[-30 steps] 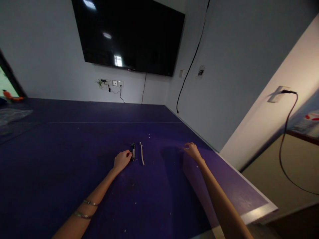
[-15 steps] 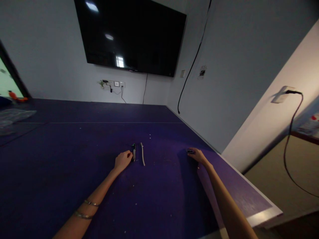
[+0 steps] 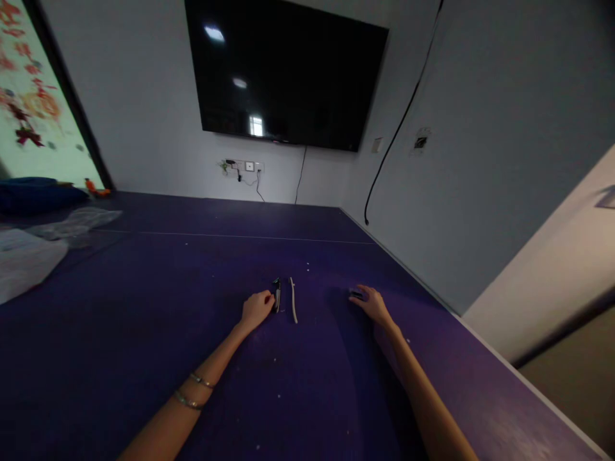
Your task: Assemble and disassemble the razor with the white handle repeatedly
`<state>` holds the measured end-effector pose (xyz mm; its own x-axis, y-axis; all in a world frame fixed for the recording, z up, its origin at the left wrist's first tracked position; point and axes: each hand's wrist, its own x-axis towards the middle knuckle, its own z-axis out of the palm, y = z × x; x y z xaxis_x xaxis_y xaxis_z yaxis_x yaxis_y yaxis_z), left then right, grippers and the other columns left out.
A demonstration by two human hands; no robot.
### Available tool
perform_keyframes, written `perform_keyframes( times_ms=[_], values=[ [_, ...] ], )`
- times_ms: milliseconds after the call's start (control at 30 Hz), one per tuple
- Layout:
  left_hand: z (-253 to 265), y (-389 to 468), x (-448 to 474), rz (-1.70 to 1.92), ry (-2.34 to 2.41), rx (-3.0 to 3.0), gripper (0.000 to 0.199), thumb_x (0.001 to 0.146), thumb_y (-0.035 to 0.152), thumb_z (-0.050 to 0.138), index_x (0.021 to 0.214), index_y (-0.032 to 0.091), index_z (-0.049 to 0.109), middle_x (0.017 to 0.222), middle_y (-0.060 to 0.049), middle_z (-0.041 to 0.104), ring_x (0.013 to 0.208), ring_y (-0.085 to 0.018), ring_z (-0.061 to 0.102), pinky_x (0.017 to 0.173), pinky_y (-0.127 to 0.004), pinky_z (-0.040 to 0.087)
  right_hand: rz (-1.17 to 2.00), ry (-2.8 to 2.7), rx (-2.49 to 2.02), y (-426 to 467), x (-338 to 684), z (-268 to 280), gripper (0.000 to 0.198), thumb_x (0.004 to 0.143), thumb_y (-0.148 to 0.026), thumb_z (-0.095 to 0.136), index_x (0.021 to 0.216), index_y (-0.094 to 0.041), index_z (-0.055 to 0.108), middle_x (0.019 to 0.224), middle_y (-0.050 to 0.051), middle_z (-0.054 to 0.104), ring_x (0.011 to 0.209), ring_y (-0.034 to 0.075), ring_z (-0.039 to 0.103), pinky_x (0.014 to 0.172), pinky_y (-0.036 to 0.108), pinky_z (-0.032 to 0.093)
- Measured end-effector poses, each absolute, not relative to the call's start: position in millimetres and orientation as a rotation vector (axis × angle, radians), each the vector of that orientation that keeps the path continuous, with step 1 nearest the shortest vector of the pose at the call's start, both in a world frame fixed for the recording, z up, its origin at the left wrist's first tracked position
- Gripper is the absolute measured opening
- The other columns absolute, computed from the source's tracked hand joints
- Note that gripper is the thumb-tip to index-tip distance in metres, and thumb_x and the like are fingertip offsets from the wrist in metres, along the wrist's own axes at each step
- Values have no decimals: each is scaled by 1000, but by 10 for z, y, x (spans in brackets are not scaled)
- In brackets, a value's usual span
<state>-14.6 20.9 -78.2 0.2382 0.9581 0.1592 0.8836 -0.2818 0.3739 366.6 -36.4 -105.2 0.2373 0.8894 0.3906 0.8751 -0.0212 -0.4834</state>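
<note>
My left hand [image 3: 257,308] rests on the purple tabletop [image 3: 192,288], its fingers curled and closed against a slim dark-and-silver object [image 3: 277,297] with a small dark head at its far end. Just right of that lies a thin, slightly bent whitish stick [image 3: 293,301], apart from both hands. Farther right, my right hand [image 3: 375,307] is closed by its fingertips on a small dark object with clear-looking edges [image 3: 356,294], low over the table. What exactly these small objects are is too small to tell.
Small white specks dot the table. Clear plastic wrapping [image 3: 79,223], a white sheet or bag [image 3: 29,259], a blue cloth-like bundle [image 3: 38,194] and an orange item [image 3: 96,188] lie far left. A black cable [image 3: 391,141] hangs along the right wall; a television [image 3: 293,70] hangs ahead.
The view has turned left. My right hand has moved left with its small object, closer to the whitish stick. My left hand stays beside the dark-and-silver object.
</note>
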Motion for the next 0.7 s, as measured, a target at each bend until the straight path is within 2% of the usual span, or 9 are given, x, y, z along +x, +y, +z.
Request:
perform_keyframes(
  times_ms=[333, 700],
  values=[
    [-745, 152, -140, 554, 1729, 2276, 29, 87, 35, 40, 78, 20, 63, 79, -3, 68, 75, -16, 62, 59, -23, 33, 70, -1791, -1679, 47, 2376, -983, 55, 71, -50, 63, 115, -17, 58, 112, 10, 60, 106, 25, 52, 91, 35, 38],
    [-730, 141, -138, 565, 1707, 2262, 28, 87, 33, 41, 78, 19, 63, 80, -4, 68, 75, -17, 62, 60, -24, 33, 46, -1865, -1760, 89, 2069, -919, 53, 73, -48, 62, 117, -20, 57, 111, 10, 60, 104, 26, 52, 86, 34, 41]
  ],
)
